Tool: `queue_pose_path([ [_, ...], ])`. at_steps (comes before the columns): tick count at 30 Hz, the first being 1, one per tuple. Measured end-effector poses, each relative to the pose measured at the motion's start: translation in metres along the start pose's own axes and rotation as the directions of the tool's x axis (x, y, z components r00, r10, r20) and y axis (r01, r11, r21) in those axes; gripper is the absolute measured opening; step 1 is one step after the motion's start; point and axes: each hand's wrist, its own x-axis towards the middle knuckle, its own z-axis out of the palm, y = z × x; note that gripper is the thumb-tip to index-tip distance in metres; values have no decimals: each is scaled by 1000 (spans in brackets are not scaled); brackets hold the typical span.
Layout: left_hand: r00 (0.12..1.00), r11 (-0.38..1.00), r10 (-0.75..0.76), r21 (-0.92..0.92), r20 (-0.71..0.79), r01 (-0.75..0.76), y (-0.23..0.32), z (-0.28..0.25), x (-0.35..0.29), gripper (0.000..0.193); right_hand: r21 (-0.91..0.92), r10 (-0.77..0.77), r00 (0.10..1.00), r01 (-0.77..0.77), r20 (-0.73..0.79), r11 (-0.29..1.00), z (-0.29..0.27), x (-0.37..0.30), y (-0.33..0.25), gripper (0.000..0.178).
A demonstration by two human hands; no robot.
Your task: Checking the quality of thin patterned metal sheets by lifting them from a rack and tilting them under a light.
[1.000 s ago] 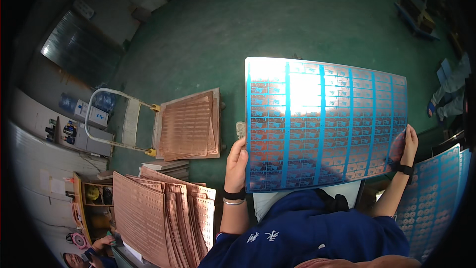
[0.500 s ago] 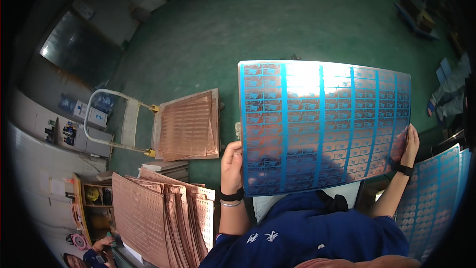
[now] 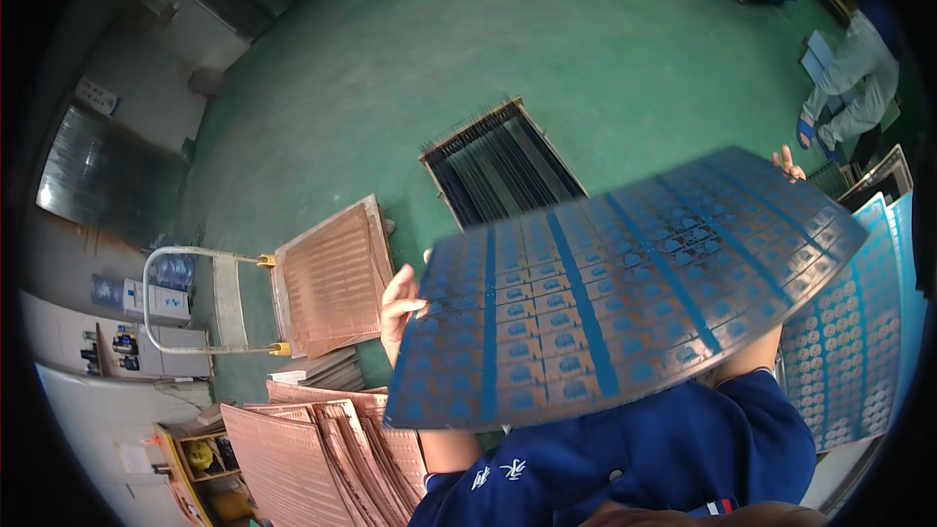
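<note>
The room has a wide green floor (image 3: 420,68). The left hand (image 3: 397,310) has its grip on the left edge of a big, thin, shiny sheet with blue stripes and copper-coloured marks (image 3: 625,283). The right hand (image 3: 789,164) has its grip on the right edge; its fingers poke out past that edge, and the sheet hides the rest. The sheet is up in the air, tilted, in front of the person's dark blue shirt (image 3: 625,449). Just past it, on the floor, is a dark rack full of thin slats (image 3: 503,171). To the left, copper-coloured sheets (image 3: 332,278) lie on a cart with a pale bent handle (image 3: 146,298). More blue and copper sheets (image 3: 844,342) stand at the right.
</note>
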Motion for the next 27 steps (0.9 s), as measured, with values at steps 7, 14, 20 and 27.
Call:
queue_pose_path([
  [7,920,916,-310,-333,-240,223,28,29,2,34,528,570,784,-385,-245,757,90,22,17,39],
  [14,816,538,-578,-762,-21,361,43,33,35,39,147,307,647,-290,-697,946,179,47,28,50],
  [20,845,434,-524,-818,113,378,11,12,23,47,120,676,639,-688,-366,715,110,12,32,47],
  [27,875,646,-480,-651,61,399,-9,29,10,48,232,636,679,-596,-366,769,114,5,84,25],
])
